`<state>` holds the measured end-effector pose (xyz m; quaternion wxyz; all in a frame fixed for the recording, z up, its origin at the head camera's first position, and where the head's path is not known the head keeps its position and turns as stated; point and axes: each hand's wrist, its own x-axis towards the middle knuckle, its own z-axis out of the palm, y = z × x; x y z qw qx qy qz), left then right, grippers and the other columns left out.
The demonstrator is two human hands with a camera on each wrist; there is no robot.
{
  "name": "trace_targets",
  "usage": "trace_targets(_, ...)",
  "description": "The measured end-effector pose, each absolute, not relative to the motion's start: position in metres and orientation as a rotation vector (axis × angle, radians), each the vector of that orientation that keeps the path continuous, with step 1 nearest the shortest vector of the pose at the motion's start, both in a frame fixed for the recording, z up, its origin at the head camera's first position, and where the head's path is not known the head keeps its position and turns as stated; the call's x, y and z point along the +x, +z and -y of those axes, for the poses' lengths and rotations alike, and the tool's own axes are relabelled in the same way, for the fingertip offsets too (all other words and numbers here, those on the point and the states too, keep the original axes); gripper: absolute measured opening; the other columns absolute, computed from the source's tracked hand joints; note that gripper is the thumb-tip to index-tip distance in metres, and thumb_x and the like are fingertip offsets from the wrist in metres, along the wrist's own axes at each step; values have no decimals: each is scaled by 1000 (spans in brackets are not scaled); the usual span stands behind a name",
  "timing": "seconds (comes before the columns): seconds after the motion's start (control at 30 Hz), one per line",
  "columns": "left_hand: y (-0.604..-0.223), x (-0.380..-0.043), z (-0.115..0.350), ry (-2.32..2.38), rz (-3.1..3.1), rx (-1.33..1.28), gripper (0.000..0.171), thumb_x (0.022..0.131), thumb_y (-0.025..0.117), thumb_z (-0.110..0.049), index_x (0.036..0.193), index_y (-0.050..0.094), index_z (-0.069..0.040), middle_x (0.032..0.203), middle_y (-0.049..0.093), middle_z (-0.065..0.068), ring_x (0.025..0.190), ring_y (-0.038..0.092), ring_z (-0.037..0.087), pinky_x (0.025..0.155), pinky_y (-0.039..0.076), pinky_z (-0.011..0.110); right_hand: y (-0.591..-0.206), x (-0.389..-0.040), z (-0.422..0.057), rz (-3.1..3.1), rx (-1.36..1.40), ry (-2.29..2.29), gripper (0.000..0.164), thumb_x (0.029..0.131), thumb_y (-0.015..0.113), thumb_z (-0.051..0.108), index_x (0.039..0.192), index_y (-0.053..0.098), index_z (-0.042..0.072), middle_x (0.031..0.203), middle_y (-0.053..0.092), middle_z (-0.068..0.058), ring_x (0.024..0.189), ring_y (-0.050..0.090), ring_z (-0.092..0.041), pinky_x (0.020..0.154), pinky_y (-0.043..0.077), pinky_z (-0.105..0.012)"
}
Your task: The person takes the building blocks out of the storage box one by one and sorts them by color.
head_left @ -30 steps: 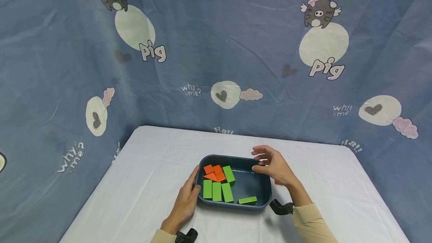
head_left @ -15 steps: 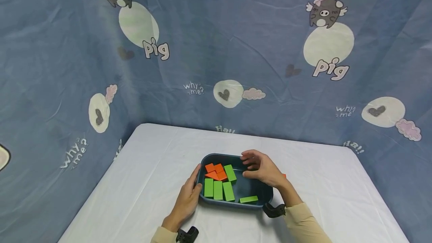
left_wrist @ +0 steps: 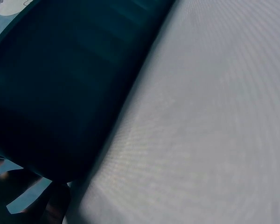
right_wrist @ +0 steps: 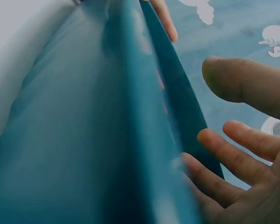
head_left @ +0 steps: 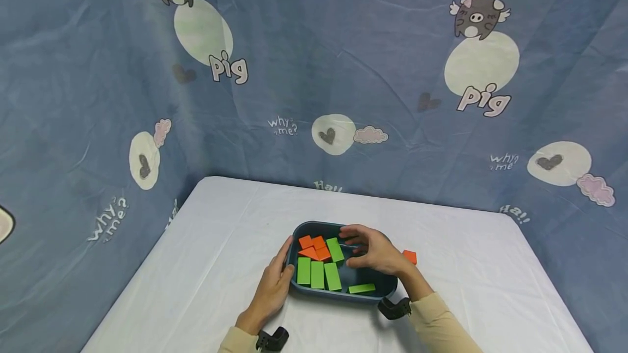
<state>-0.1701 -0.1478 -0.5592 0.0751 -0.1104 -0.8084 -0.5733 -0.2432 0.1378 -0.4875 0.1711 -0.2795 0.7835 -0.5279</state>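
Observation:
A dark blue tray (head_left: 343, 297) stands on the white-covered table. Along its left side lies my left hand (head_left: 267, 290), holding the tray with the thumb at the rim and the fingers against the outer wall. Over the tray's right half hovers my right hand (head_left: 375, 252), thumb and fingers apart, nothing between them. Orange blocks (head_left: 310, 254) lie together at the back left of the tray. Several green blocks stand or lie beside them: a front row (head_left: 317, 275), one at the back (head_left: 335, 249) and a flat one (head_left: 361, 289) near the front wall.
Right of the tray, by my right forearm, an orange block (head_left: 409, 256) lies on the table (head_left: 235, 222). A blue patterned curtain (head_left: 275, 70) hangs behind the table. Black wrist cameras (head_left: 394, 308) are strapped to both wrists.
My right hand has moved left from the tray's right rim to above its inside, uncovering the orange block on the table. The left hand stays on the tray; the blocks inside have not shifted.

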Motion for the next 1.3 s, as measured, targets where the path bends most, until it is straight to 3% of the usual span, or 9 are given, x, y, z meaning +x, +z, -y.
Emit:
trace_targets(0.67,-563,-169,148,-1683,2438,-316,64,101,48,1,161,30,-9,156,42,19,137,44,37,112,31,62,-478,-252,-126,-2240,-835,-1449,67,84,78,-1,145,51,1,143,54,-21,125,55,-41,102,47,-56)
trace_targets(0.9,-561,-169,148,-1689,2433,-312,65,100,48,1,162,30,-10,156,43,16,133,48,33,111,34,60,-482,-261,-122,-2242,-841,-1412,64,85,78,2,144,52,-1,141,56,-21,124,56,-40,102,48,-54)
trace_targets(1.3,-560,-169,149,-1697,2444,-334,64,103,49,-1,162,28,-12,157,43,14,133,49,30,110,37,58,-490,-267,-118,-2166,-850,-1369,73,84,81,5,148,48,-3,147,52,-20,133,50,-39,111,39,-55)
